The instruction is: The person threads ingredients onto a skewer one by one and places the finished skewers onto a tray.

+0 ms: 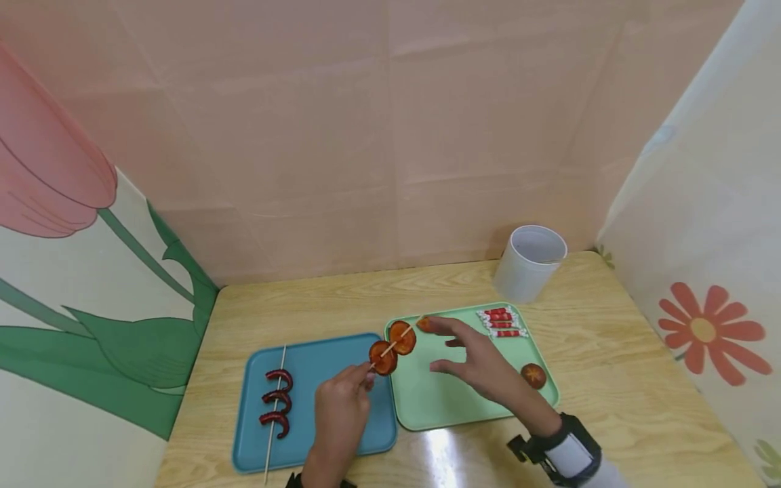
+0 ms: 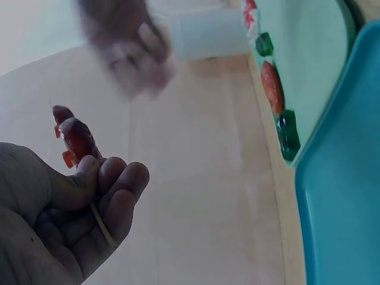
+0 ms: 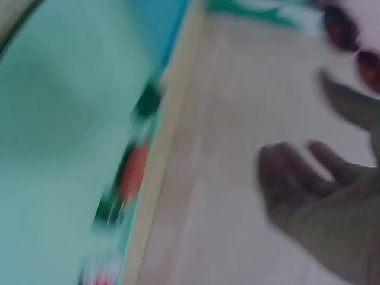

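Note:
My left hand (image 1: 343, 405) pinches a thin wooden skewer (image 1: 389, 349) between thumb and fingers. Two round, glossy reddish-brown pieces like mushroom caps (image 1: 383, 358) are threaded on it; the left wrist view catches their domed sides (image 2: 78, 138). Just right of the skewer's tip, above the green tray (image 1: 427, 407), my right hand (image 1: 482, 356) has thumb and fingers spread apart. The right wrist view shows nothing in its grasp. Behind the hands, an orange-red piece (image 2: 272, 88) lies between two dark green pieces (image 2: 288, 135) on the tray's far edge.
On the left, a blue tray (image 1: 317, 352) bears a skewer with three curled dark-red sausages (image 1: 278, 401). A round brown piece (image 1: 533, 375) and several red-and-white wrapped sticks (image 1: 503, 322) lie on the green tray's right part. Behind it stands a white cup (image 1: 526, 268).

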The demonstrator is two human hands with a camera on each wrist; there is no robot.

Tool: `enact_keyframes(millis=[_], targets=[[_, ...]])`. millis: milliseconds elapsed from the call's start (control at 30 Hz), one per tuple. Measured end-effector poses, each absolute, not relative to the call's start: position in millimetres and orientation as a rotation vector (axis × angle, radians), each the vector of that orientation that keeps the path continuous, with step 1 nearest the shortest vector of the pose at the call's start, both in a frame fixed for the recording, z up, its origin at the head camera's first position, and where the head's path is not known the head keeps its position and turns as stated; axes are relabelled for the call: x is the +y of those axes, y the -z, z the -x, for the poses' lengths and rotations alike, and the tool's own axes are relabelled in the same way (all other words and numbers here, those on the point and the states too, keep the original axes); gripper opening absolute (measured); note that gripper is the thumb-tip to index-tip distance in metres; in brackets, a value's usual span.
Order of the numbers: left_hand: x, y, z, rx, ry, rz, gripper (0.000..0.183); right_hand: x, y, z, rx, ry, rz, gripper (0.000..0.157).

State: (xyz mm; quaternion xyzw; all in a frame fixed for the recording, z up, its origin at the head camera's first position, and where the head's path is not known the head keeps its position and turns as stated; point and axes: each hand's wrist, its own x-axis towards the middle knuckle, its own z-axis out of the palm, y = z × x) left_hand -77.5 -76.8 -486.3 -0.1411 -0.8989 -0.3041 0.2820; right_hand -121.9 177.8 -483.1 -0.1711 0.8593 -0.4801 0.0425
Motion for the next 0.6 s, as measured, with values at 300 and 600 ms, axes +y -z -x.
enact_keyframes(millis=[300,600], targets=[[-91.2,487.4,77.9,-2.387,0.805,0.331,0.011,255.8,538.6,104.4,3.135,0.319,0.117,0.067],[-94.9,486.9,79.7,-2.416,0.782,0.300,0.009,284.8,559.2,94.6,3.071,0.353,0.087,0.042]])
